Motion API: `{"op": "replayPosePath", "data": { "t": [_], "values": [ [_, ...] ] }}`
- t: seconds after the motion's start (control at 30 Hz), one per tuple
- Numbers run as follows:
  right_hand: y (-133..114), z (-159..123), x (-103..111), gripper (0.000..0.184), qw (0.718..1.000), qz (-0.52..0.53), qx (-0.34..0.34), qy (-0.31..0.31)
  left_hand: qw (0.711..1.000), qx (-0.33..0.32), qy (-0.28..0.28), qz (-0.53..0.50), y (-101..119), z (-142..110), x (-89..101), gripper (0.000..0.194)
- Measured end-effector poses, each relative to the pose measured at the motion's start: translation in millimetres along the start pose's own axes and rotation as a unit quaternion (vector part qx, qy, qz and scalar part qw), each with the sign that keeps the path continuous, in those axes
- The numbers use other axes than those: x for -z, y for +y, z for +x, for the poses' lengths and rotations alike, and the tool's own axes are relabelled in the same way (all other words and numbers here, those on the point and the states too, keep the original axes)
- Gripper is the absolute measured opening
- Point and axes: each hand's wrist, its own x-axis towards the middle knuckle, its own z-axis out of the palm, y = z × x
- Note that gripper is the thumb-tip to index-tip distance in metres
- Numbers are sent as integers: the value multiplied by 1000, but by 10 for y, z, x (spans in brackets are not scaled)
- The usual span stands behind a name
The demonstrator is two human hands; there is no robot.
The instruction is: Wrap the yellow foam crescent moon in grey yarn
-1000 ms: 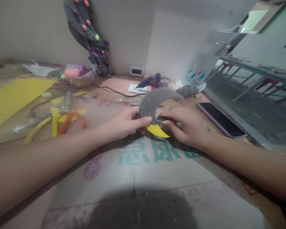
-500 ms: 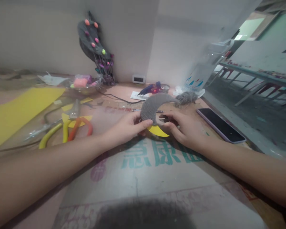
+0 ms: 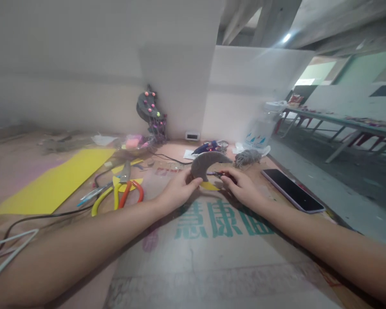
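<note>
A crescent moon cutout (image 3: pixel 202 166) stands tilted over the middle of the cardboard (image 3: pixel 225 262). Grey yarn is wound over most of it, and its lower tip shows bare yellow. My left hand (image 3: pixel 180 189) is closed on its left side, thumb in front. Beside the inner curve, my right hand (image 3: pixel 239 182) has its fingers pinched together at what looks like the loose grey yarn; the strand itself is too blurred to follow. Behind the cutout lies a pen (image 3: pixel 215 174). A skein of grey yarn (image 3: pixel 247 158) rests farther back on the right.
Scissors (image 3: pixel 125 174) with yellow and orange handles and a yellow sheet (image 3: pixel 61 182) lie left. A blue glue gun (image 3: pixel 207 147), a small digital clock (image 3: pixel 192 136) and a decorated grey moon (image 3: pixel 146 107) are at the back. A phone (image 3: pixel 292 191) and a clear jug (image 3: pixel 260 128) are right.
The view has tilted up, so everything sits lower and more of the wall and room shows. Both hands keep hold near the crescent; my right fingers have shifted slightly away from it.
</note>
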Motion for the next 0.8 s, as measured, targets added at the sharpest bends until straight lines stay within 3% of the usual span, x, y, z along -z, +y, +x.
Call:
{"op": "replayPosePath", "data": {
  "t": [0.17,0.33,0.43,0.8],
  "values": [
    [-173,-5,80,39,998,41,-40,11,1000,16,-4,10,59,-25,-12,30],
    [-374,-52,-47,27,991,88,-34,-92,992,-29,-84,94,110,-114,-39,28],
    [-419,-100,-110,28,989,101,-9,-107,983,-46,-111,142,117,-141,-39,27],
    [-391,-152,-120,23,984,136,-25,-115,982,-57,-112,144,113,-138,-30,27]
  ]
}}
